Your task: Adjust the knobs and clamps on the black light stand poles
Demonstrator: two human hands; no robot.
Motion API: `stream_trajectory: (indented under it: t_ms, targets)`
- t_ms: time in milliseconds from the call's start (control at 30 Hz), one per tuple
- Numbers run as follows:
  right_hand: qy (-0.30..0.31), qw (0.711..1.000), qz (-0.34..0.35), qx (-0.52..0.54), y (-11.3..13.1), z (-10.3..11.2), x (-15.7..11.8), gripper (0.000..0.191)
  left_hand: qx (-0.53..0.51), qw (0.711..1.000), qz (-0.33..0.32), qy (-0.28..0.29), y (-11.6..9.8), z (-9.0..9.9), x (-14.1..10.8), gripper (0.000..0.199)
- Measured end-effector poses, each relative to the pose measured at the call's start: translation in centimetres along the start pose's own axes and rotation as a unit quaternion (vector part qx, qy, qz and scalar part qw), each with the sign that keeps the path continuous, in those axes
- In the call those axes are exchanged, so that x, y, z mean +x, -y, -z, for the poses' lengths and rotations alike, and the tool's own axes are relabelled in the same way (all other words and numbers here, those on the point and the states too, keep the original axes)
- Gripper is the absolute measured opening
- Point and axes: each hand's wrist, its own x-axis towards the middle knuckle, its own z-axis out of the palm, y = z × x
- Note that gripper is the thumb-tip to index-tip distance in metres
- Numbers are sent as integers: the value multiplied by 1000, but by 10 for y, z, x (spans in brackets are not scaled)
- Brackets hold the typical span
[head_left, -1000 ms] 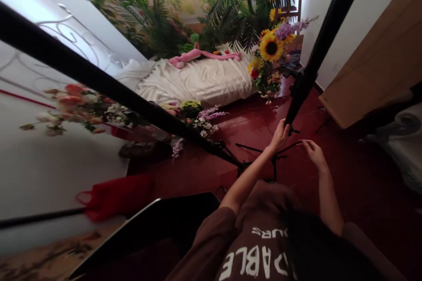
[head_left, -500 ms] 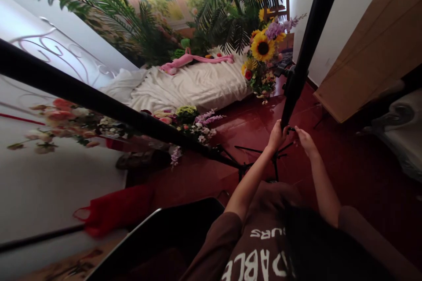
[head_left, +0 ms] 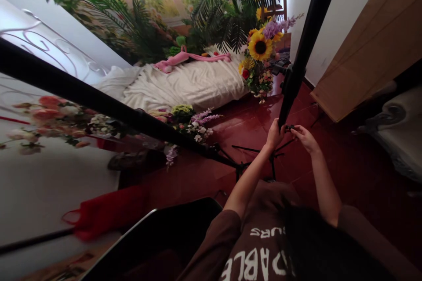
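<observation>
A tall black stand (head_left: 305, 48) rises from a tripod base on the red floor and leans toward the upper right. My left hand (head_left: 274, 135) is wrapped round its pole low down. On the pole's right side, my right hand (head_left: 303, 137) pinches a small black knob (head_left: 289, 127) with its fingertips. Above the hands, a black clamp (head_left: 283, 69) sticks out from the pole. Another black pole (head_left: 99, 103) crosses from the left edge down to a base beside the first tripod.
A white-draped bed (head_left: 187, 83) bears a pink plush toy (head_left: 180, 58). Sunflowers (head_left: 260, 47) and other flowers stand around it. At the right are a brown board (head_left: 359, 48) and a grey-white chair (head_left: 402, 127). A red bag (head_left: 105, 210) lies lower left, near a black box-like object (head_left: 178, 224).
My right hand's fingers have closed onto the knob beside the pole. The view has shifted slightly, so the surroundings appear farther left. My left hand keeps its hold.
</observation>
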Motion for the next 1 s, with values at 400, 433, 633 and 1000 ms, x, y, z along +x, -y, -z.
stream_trajectory:
  t_ms: [400, 433, 633, 1000]
  targets:
    - [-59, 989, 123, -50, -10, 4, 18, 19, -20, 1000, 7, -4, 0, -1, 1, 21]
    - [-81, 987, 133, -45, -13, 1, 22, 20, -23, 1000, 8, -4, 0, -1, 1, 21]
    - [-165, 960, 219, -51, 7, -13, 23, 19, -30, 1000, 8, 2, -1, -1, 0, 23]
    - [-26, 905, 411, -107, 141, -73, 19, 70, -26, 1000, 1, 7, -5, 1, -1, 26]
